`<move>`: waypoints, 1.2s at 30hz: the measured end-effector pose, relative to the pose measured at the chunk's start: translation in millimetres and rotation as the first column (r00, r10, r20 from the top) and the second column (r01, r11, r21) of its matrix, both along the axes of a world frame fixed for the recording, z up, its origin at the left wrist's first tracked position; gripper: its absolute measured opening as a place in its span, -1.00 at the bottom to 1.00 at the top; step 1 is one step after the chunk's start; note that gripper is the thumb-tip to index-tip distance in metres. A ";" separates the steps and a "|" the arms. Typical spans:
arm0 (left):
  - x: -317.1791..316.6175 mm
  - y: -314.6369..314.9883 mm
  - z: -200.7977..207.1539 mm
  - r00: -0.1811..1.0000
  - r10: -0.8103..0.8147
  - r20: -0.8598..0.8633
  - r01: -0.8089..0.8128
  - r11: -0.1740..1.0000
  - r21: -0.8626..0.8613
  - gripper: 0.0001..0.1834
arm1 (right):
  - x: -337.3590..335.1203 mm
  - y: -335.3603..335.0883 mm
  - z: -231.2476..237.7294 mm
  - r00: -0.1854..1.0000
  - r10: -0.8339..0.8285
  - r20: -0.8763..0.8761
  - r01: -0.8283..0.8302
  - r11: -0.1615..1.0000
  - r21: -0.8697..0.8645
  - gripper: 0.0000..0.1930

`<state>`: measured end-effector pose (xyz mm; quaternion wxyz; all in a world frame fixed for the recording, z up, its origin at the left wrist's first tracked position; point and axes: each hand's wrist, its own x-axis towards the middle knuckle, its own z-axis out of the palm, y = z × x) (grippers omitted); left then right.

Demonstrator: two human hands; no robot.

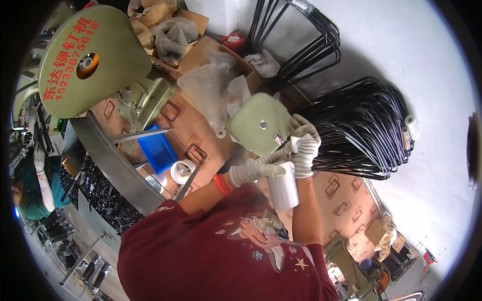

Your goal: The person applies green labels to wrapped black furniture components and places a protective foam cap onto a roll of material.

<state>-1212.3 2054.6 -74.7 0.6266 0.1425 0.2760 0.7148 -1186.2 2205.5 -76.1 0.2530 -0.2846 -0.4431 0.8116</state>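
Note:
My left hand (pixel 257 169), in a white glove with a red band at the wrist, is closed on the top of a white roll of wrapping film (pixel 283 191) that hangs upright below it. My right hand (pixel 304 149), also gloved, sits just above the roll and grips the near ends of a stack of black bent metal frames (pixel 361 133), where a strip of film shows under the fingers. A pale green rounded plate (pixel 258 123) with a centre hole stands directly left of my right hand.
A big green disc cover (pixel 90 60) of a machine is at the upper left, with a blue tray (pixel 156 149) and a tape roll (pixel 182 170) below it. Cardboard boxes with plastic bags (pixel 211 85) lie behind. More black frames (pixel 301 45) stand at the top. Another person (pixel 35 185) is at the left edge.

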 end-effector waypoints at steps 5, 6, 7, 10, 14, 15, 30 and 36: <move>-1.6 -9.0 -3.1 0.992 0.099 0.080 -0.100 0.995 0.016 -0.27 | -1.8 -23.1 8.8 0.931 0.354 0.085 -0.360 0.930 0.075 -0.84; -8.2 -11.6 4.7 0.989 0.121 0.086 -0.125 0.991 0.043 -0.28 | -1.1 -24.9 12.4 0.888 0.421 0.184 -0.453 0.871 0.190 -0.78; -13.1 -15.4 10.8 0.985 0.144 0.092 -0.151 0.986 0.071 -0.28 | 6.9 -26.4 22.7 0.845 0.443 0.301 -0.485 0.871 0.080 -0.73; -26.5 -27.2 26.6 0.954 0.180 0.239 -0.173 0.984 -0.050 -0.32 | 23.3 -29.8 22.2 0.825 0.554 0.111 -0.565 0.811 0.155 -0.65; -28.9 -34.6 -21.4 0.850 0.496 0.180 -0.459 0.863 -0.211 -0.31 | 38.3 -36.1 22.5 0.893 0.400 0.209 -0.377 0.915 -0.141 -0.49; -31.2 -30.6 -23.4 0.846 0.496 0.196 -0.451 0.861 -0.234 -0.29 | 36.5 -39.7 30.0 0.906 0.358 0.228 -0.291 0.915 -0.281 -0.45; -28.4 -3.4 4.6 0.815 0.450 0.365 -0.402 0.893 -0.204 -0.30 | 63.1 -10.8 27.9 0.874 -0.285 0.393 0.029 0.839 0.544 -0.83; -25.7 -4.3 22.3 0.852 0.316 0.418 -0.336 0.941 -0.027 -0.18 | 160.6 60.5 35.0 0.788 -0.514 0.339 0.453 0.857 0.247 -0.89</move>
